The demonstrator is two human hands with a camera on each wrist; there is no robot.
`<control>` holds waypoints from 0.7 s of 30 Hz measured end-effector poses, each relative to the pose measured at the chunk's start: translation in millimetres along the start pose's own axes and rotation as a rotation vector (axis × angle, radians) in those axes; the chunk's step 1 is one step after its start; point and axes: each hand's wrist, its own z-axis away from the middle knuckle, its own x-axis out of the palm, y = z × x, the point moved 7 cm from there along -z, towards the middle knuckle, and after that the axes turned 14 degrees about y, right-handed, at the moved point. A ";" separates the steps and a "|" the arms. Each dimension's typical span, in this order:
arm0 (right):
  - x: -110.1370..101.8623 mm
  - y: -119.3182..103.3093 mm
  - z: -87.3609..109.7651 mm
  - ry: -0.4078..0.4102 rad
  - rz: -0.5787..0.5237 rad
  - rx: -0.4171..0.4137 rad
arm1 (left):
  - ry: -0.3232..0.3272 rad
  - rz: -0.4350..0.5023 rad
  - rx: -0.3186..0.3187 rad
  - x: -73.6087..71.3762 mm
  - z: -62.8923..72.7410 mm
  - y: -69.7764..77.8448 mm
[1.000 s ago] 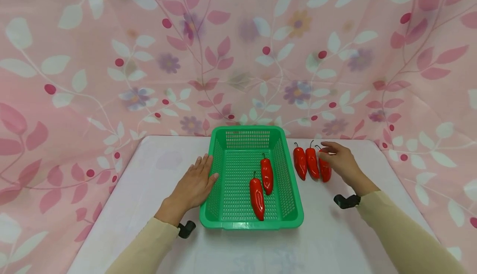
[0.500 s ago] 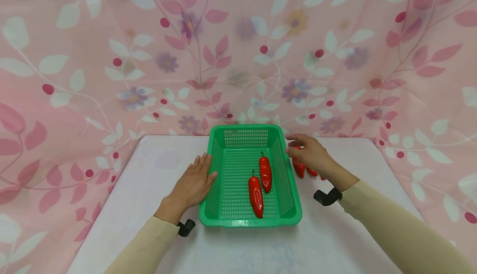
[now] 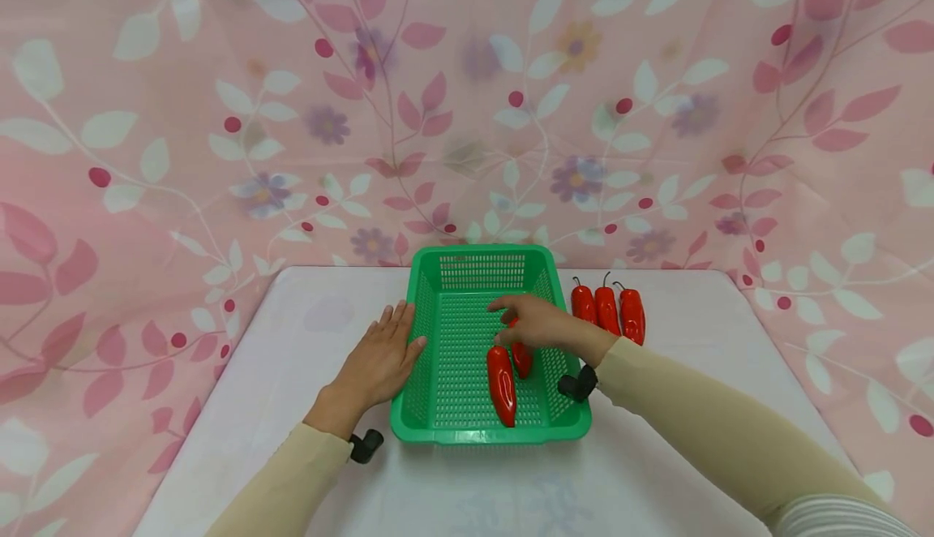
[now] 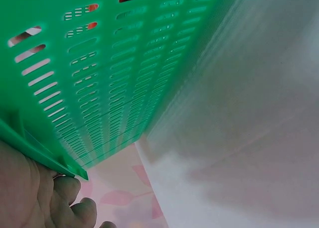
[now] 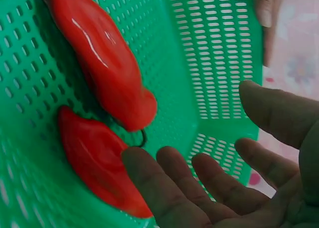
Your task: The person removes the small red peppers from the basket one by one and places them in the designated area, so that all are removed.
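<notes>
A green plastic basket (image 3: 490,438) stands on the table, and two red peppers lie in it. The nearer pepper (image 3: 501,391) shows almost whole; the farther pepper (image 3: 521,365) is partly covered by my right hand (image 3: 536,324) in the head view. That hand hovers inside the basket, above the peppers, with fingers apart and nothing in its grasp. In the right wrist view a pepper (image 5: 99,163) lies just beyond the fingertips. My left hand (image 3: 383,358) rests along the basket's left rim with straight fingers; its fingertips (image 4: 85,210) show beneath the rim in the left wrist view.
Right of the basket, three more red peppers (image 3: 606,310) lie side by side on the white table (image 3: 679,440), their lower ends partly behind my right forearm. A pink floral cloth (image 3: 467,115) hangs behind the table.
My right hand has moved left, from the peppers on the table, past the basket's right rim, to above the peppers inside. The left hand and the peppers have stayed in place.
</notes>
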 end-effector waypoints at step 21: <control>58.1 14.8 -9.3 -0.180 -0.237 0.120 | 0.007 -0.004 0.006 1.5 -0.7 -2.5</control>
